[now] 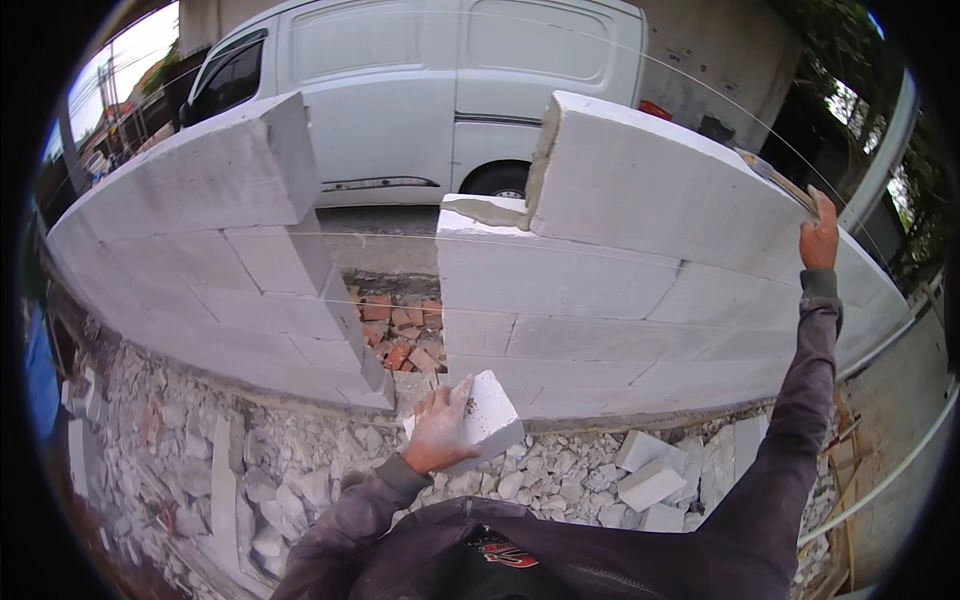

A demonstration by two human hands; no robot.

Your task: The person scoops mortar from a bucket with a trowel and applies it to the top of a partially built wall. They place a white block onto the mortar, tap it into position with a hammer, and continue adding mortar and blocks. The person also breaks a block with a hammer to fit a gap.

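Low in front of me, my left hand (pixel 438 430) grips a cut piece of white lightweight block (pixel 492 412), with brown crumbs on its upper face. Far out to the right, my right hand (pixel 819 236) is closed around a tool with a wooden handle (pixel 795 188). The tool's head is at the wall's top edge, too small to name. The right-hand white block wall (pixel 640 190) steps down at its left end, where grey mortar (pixel 487 211) lies on the lower ledge and coats the upper block's end. Across a gap stands the left-hand wall section (pixel 190 190).
Broken red bricks (pixel 400 330) lie in the gap. White rubble (pixel 300 480) and block offcuts (pixel 650 475) cover the ground at my feet. Thin string lines (pixel 380 238) run across the walls. Behind them stands a white van (pixel 385 110). A pale pipe (pixel 890 475) slants at right.
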